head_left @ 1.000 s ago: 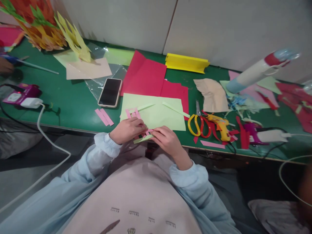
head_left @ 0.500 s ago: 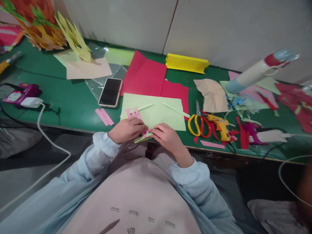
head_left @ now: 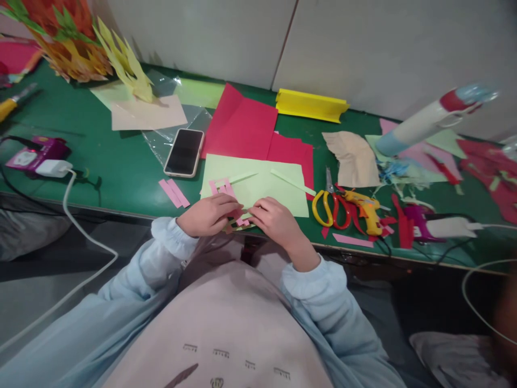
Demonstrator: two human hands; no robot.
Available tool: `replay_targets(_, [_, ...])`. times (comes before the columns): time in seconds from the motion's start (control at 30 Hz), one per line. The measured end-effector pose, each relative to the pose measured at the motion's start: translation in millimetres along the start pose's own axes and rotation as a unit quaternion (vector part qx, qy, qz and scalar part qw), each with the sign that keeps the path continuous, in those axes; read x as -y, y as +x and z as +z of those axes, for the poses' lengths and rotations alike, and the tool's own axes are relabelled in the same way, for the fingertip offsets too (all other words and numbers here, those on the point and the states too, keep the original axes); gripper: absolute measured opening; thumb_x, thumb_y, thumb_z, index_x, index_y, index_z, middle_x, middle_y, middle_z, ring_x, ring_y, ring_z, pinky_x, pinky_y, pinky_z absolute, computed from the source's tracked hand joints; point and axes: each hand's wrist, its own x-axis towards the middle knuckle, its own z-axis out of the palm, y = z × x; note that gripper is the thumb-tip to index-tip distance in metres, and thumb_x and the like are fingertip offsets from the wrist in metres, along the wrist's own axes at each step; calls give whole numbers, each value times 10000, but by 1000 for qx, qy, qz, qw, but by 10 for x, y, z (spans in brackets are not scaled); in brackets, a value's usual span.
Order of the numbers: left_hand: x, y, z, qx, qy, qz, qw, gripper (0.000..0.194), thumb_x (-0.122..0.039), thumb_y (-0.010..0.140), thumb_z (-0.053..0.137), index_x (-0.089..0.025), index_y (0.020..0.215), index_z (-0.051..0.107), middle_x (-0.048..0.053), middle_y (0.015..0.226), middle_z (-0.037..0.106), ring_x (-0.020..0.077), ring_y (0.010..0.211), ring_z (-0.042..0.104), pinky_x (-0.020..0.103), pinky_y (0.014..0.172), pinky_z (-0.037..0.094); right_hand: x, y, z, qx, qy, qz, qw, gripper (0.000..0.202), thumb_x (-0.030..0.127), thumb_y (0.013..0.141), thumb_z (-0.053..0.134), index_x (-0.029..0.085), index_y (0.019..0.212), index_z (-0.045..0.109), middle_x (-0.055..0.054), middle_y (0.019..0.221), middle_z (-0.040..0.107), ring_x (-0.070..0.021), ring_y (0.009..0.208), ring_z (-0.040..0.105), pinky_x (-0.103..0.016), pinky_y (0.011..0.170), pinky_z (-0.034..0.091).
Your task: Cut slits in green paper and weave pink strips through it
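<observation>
At the table's front edge, my left hand [head_left: 210, 214] is closed on a weave of pink and light green paper strips [head_left: 221, 187]. Parts of the weave show above and below the fingers; the rest is hidden. My right hand [head_left: 278, 220] pinches the weave's right side, its fingertips close to those of the left. Under the weave lies a pale green sheet [head_left: 258, 188]. Two loose green strips rest on this sheet, the right green strip [head_left: 293, 182] reaching past its edge. Left of my hands are two pink strips [head_left: 174, 193] on the table.
Red sheets [head_left: 246, 121] and a phone [head_left: 184, 153] lie behind the pale green sheet. To the right are scissors [head_left: 329, 202], a yellow glue gun [head_left: 365, 210], red scraps and a white bottle [head_left: 428, 124]. Purple power adapters with cables sit at both sides. A paper knife-like cutter [head_left: 16, 102] lies far left.
My right hand has shifted slightly up and left, its fingers regripping the weave. Less of the lower green strip shows now. The view has moved a little.
</observation>
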Motion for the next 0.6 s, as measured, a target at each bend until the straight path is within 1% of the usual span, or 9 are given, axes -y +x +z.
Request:
replay_targets(0.23, [-9, -5, -25, 8, -38, 2, 999, 405, -154, 811, 471, -108, 1190, 607, 143, 1189, 635, 249, 1109, 588, 388, 994, 487, -5, 68, -4, 6, -9, -14, 1000, 163, 216, 955, 539, 158, 893, 679, -80, 869, 618, -204, 861, 516, -308, 750, 416])
replay_targets(0.33, [-25, -9, -22, 4, -39, -1, 999, 389, -255, 856, 514, -110, 1209, 589, 151, 1179, 635, 256, 1097, 593, 388, 970, 497, -6, 81, 0, 7, -17, -16, 1000, 160, 206, 952, 540, 157, 890, 679, -82, 872, 614, -205, 861, 512, -308, 749, 418])
replay_targets(0.4, [-36, -13, -8, -5, -29, -9, 1000, 423, -343, 875, 539, -116, 1230, 573, 156, 1189, 632, 267, 1103, 592, 396, 962, 501, -9, 84, -3, 9, -18, -18, 1000, 157, 207, 949, 543, 157, 890, 679, -84, 874, 613, -209, 866, 510, -312, 754, 425])
replay_targets(0.47, [-45, -18, 11, -11, -22, -14, 1000, 434, -392, 883, 546, -120, 1219, 577, 159, 1201, 630, 275, 1113, 588, 404, 963, 502, -13, 79, -13, 18, -14, -26, 999, 148, 202, 945, 548, 149, 908, 682, -88, 884, 616, -214, 877, 513, -319, 771, 437])
replay_targets(0.53, [-53, -24, 29, -19, -20, -14, 1000, 401, -386, 892, 542, -123, 1191, 593, 156, 1197, 632, 272, 1114, 588, 404, 964, 505, -15, 67, -30, 31, -5, -34, 999, 143, 192, 940, 553, 141, 944, 686, -94, 902, 622, -216, 892, 520, -325, 790, 449])
replay_targets(0.6, [-66, -32, 42, -38, -22, -6, 999, 342, -344, 901, 531, -135, 1161, 607, 144, 1177, 637, 256, 1100, 593, 391, 954, 512, -12, 53, -48, 42, 4, -40, 998, 156, 189, 944, 545, 142, 972, 691, -98, 914, 626, -217, 901, 525, -330, 792, 459])
